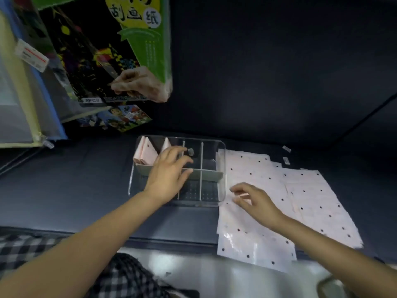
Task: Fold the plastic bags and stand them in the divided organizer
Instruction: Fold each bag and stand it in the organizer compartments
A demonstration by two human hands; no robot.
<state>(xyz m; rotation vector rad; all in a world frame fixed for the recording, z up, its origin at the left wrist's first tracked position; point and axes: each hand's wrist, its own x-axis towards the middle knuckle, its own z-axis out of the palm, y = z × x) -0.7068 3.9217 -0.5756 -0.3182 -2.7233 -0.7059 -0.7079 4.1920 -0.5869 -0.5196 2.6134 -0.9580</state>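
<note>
A clear divided organizer [221, 160] sits on the dark table. Folded pink triangular bags [147, 154] stand in its back-left compartments. My left hand [169, 174] hovers over the organizer's middle with fingers spread and relaxed, holding nothing I can see. To the right lie flat pink plastic bags with black dots [305, 190], overlapping one another and hanging over the table's front edge. My right hand [255, 200] is above the nearest flat bag, fingers loosely bent toward the organizer's right wall, holding nothing.
At the upper left another person's hand [137, 83] holds colourful packaged paper goods [96, 50] above the table. A blue-edged mesh pouch [19, 93] leans at the far left. Small white tabs [286, 160] lie behind the bags. My checked clothing shows at the bottom.
</note>
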